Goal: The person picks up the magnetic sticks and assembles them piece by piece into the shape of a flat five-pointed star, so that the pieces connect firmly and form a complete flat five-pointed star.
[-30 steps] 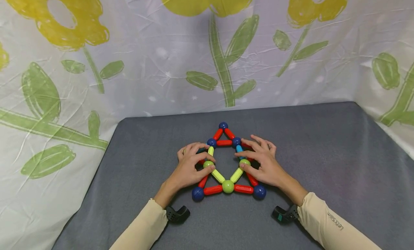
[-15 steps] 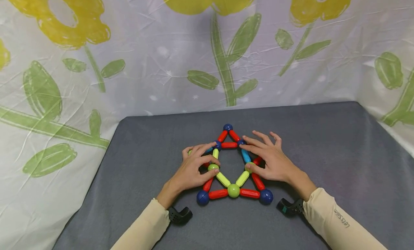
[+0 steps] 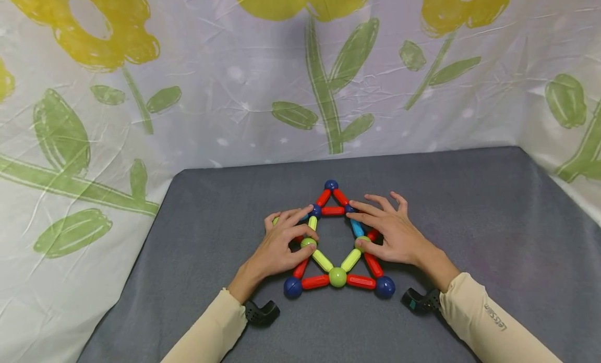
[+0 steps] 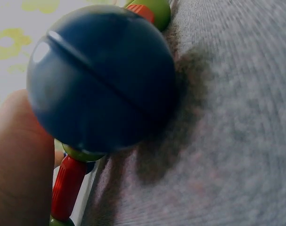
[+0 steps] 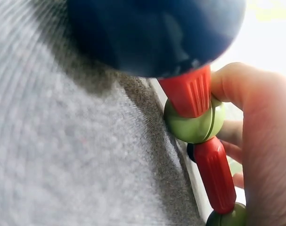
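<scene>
A flat figure of magnetic sticks and balls lies on the grey cloth. Its front green ball (image 3: 337, 277) joins two red sticks and two yellow-green sticks. My left hand (image 3: 281, 245) pinches the left green ball (image 3: 307, 243) between thumb and forefinger, its other fingers reaching toward the rear left blue ball (image 3: 315, 211). The right thumb presses the right green ball (image 3: 362, 243); my right hand's (image 3: 396, 237) straight, spread fingers touch the rear right blue ball by the blue stick (image 3: 357, 228). Both palms hide the side parts. A blue ball (image 4: 102, 77) fills much of the left wrist view.
The grey cloth-covered surface (image 3: 225, 206) ends at a flower-printed curtain (image 3: 211, 112) behind and at the sides. Each wrist carries a black camera mount (image 3: 263, 313). The front corner blue balls (image 3: 385, 287) sit between the forearms.
The figure has shifted slightly right and toward me with both hands on it. My right fingers have spread wider, showing more of the blue stick. Over the last half second little moves.
</scene>
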Demonstrator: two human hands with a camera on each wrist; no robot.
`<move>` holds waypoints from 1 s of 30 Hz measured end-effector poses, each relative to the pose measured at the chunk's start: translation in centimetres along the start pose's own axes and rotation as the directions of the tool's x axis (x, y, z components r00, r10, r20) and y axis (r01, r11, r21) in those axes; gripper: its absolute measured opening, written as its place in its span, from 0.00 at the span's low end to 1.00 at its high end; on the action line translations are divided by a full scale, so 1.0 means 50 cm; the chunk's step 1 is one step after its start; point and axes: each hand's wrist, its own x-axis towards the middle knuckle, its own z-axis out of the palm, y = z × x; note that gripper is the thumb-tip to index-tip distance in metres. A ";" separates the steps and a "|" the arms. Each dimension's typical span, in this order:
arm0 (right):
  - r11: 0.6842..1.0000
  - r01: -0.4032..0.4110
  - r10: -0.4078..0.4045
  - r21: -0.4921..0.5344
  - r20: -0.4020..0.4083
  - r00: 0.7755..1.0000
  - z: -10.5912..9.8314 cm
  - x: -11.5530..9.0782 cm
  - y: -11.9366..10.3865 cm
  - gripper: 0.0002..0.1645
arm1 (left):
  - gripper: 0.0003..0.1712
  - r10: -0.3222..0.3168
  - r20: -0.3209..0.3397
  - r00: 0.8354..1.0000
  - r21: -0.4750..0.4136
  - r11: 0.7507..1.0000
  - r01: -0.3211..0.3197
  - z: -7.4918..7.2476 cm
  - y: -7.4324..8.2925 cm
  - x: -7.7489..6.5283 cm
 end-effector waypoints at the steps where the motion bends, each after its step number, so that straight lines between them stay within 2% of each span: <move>1: 1.000 0.000 0.000 0.000 -0.003 1.000 0.000 0.000 0.000 0.33 | 0.06 -0.002 -0.001 1.000 -0.001 1.000 0.002 0.000 0.000 0.000; 30: 1.000 -0.011 0.011 0.014 -0.022 1.000 0.000 0.000 -0.002 0.33 | 0.03 -0.018 0.001 1.000 -0.014 1.000 0.018 0.000 -0.003 0.000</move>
